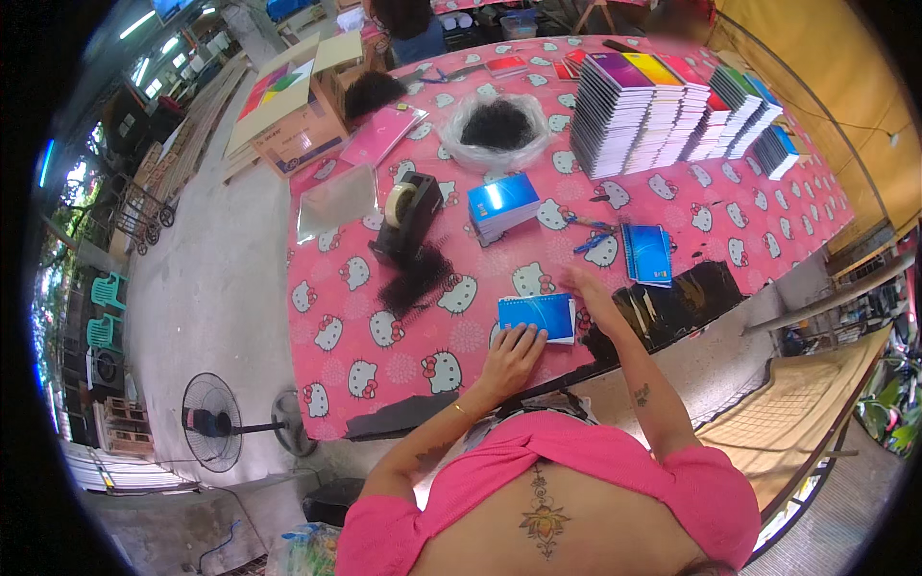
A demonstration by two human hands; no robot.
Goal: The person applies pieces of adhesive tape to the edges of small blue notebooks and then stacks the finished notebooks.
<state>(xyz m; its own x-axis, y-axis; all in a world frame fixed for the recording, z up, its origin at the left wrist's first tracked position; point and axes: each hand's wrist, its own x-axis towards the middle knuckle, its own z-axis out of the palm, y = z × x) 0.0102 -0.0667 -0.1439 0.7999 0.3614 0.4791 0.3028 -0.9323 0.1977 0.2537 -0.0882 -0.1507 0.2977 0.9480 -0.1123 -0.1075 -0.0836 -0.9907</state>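
Observation:
A blue spiral-bound notebook [530, 312] lies at the table's near edge with white pages showing at its right side. My left hand [516, 357] rests on its near left part, fingers spread over the cover. My right hand [588, 294] is just beyond the notebook's far right corner, fingers stretched out and slightly bent, nothing visible in them. Further right is another blue spiral notebook [647, 254], with blue-handled pliers [595, 236] beside it. A short stack of blue notebooks [503, 204] stands farther back.
A black tape dispenser [407, 219] stands left of the stack. Tall notebook stacks [615, 115] fill the back right. Black coils lie in a plastic bag [497, 127]. An open cardboard box [300, 120] is at the far left; a standing fan [213, 420] is on the floor.

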